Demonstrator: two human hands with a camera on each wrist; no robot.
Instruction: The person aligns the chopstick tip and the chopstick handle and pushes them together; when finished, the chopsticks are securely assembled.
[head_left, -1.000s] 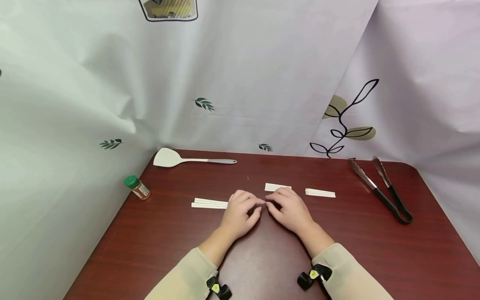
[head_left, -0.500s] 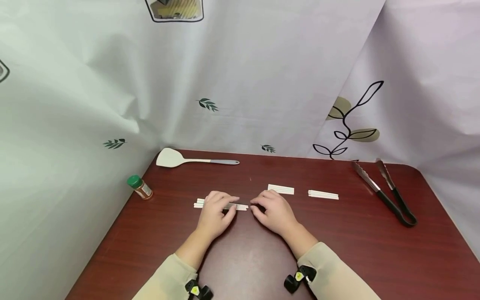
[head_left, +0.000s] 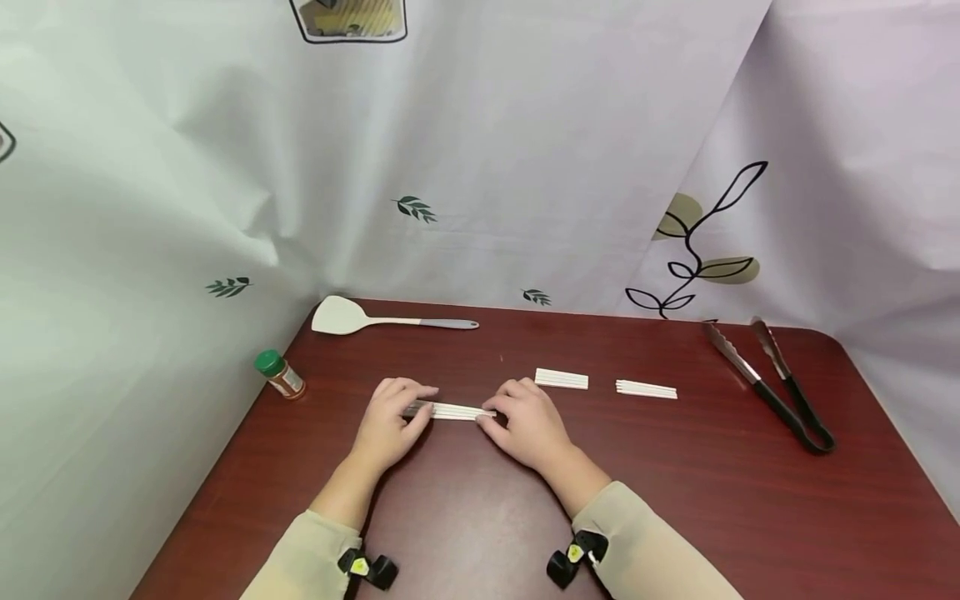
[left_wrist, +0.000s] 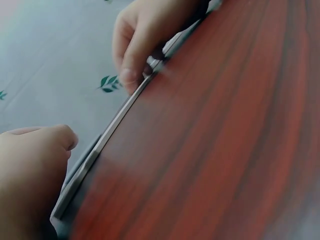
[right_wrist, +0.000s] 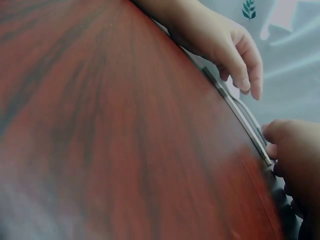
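Note:
Several thin white sticks [head_left: 455,412] lie side by side as a narrow bundle on the table between my hands. My left hand [head_left: 386,423] is around the bundle's left end, its thumb and index finger apart. In the right wrist view, its fingertips hang close over the sticks [right_wrist: 240,112]. At the other end, my right hand [head_left: 527,423] pinches the stick ends between thumb and fingers. The left wrist view shows these right fingertips right at the sticks [left_wrist: 117,117]. Fingers partly hide both ends of the bundle.
Two shorter groups of white sticks lie behind the right hand, a nearer group [head_left: 562,379] and a farther-right group [head_left: 647,389]. A white spatula [head_left: 339,316] lies along the back edge. A green-capped spice jar [head_left: 281,375] is at left, black-handled tongs [head_left: 776,408] at right.
Both hands have moved left, the left hand sliding along the bundle to its left end. The right hand has come onto the right end, and the bundle's middle is uncovered.

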